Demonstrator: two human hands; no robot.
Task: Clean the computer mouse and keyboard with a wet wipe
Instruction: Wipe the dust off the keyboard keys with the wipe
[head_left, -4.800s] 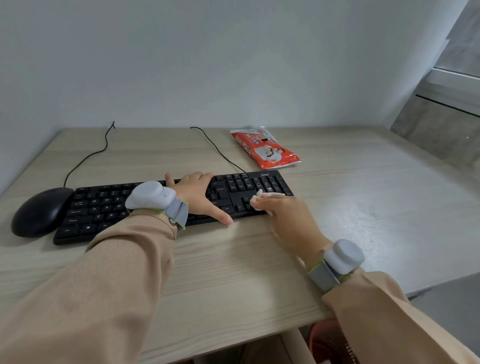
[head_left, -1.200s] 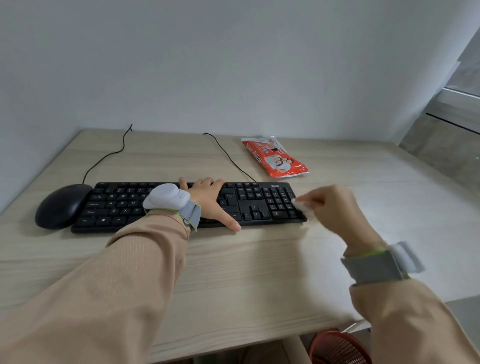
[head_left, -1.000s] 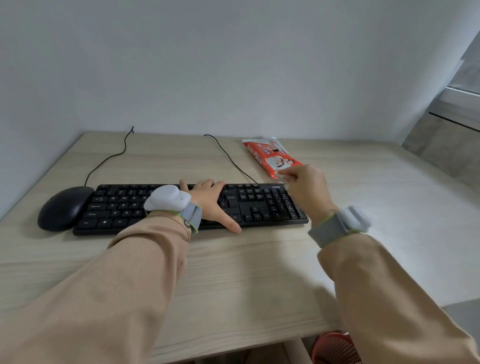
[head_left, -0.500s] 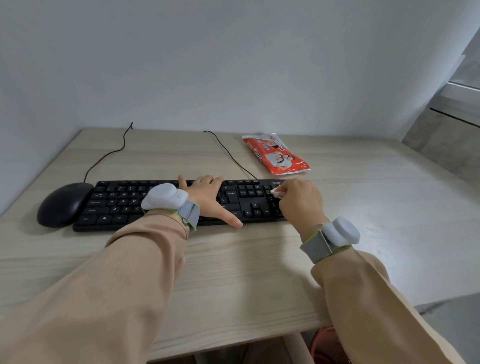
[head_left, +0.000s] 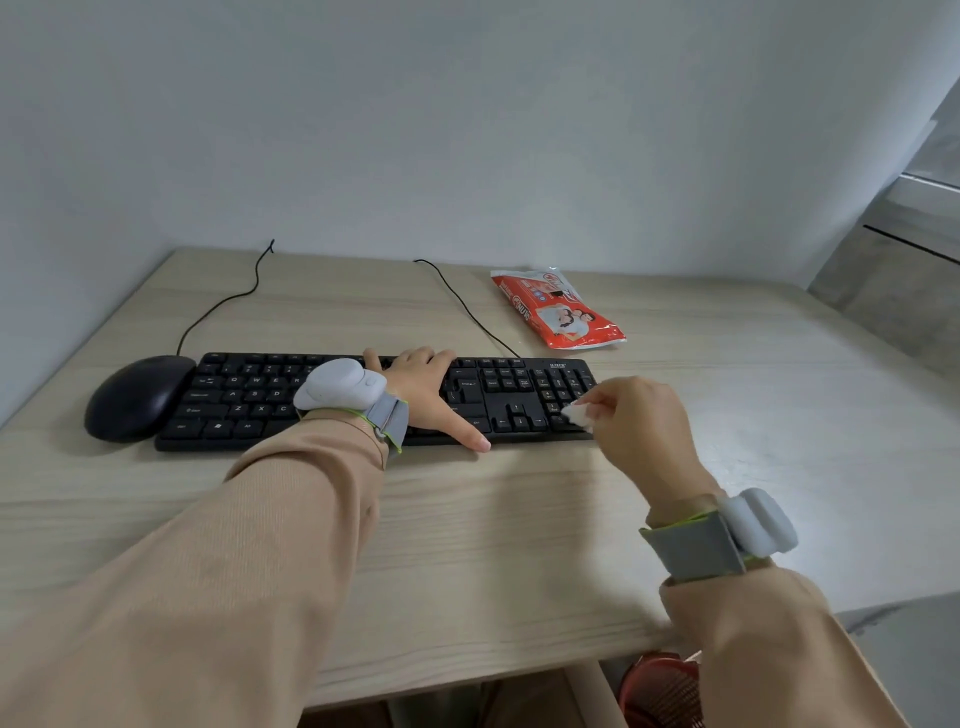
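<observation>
A black keyboard (head_left: 244, 395) lies across the wooden desk, with a black mouse (head_left: 136, 397) touching its left end. My left hand (head_left: 431, 392) rests flat on the middle keys, fingers spread and thumb along the front edge. My right hand (head_left: 641, 423) pinches a small bunched white wet wipe (head_left: 577, 415) at the keyboard's right front corner, over the number pad.
A red wet-wipe pack (head_left: 558, 307) lies behind the keyboard's right end. Two black cables (head_left: 462, 306) run back to the wall. The desk (head_left: 519, 545) ends just before me, and a red mesh basket (head_left: 660, 688) stands under its right front edge.
My right hand with the wipe went from the keyboard's top right edge down to its right front corner. My left hand has stayed on the keys.
</observation>
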